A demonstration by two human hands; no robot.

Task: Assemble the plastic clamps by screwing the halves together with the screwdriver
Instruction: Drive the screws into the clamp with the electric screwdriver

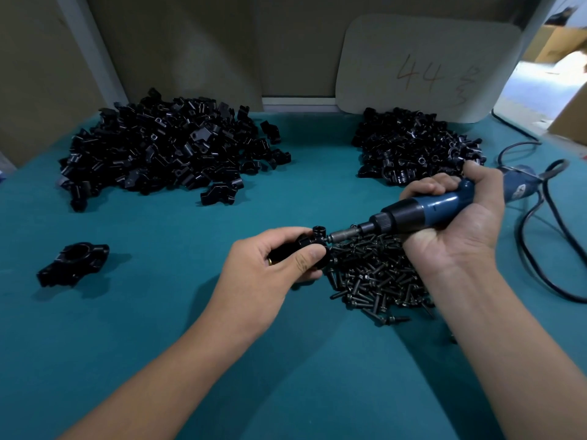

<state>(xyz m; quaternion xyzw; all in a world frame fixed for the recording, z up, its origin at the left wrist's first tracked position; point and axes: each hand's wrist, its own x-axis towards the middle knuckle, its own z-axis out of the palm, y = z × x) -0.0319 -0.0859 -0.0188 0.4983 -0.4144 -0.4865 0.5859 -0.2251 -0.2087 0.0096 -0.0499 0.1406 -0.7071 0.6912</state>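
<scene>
Black clamp [309,249], blue screwdriver [428,211] tip touching.

One head-worn wide-angle view looks forward and down from close above the teal surface [158,312], facing the back wall [222,42] behind it.

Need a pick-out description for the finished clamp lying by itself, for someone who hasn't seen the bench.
Start from the big pile of black parts at the back left of the teal table. Come toward the near edge, left of the left hand: the finished clamp lies there. Unlike everything heaped in the piles, it sits alone on bare cloth, its two halves joined around a round hole.
</scene>
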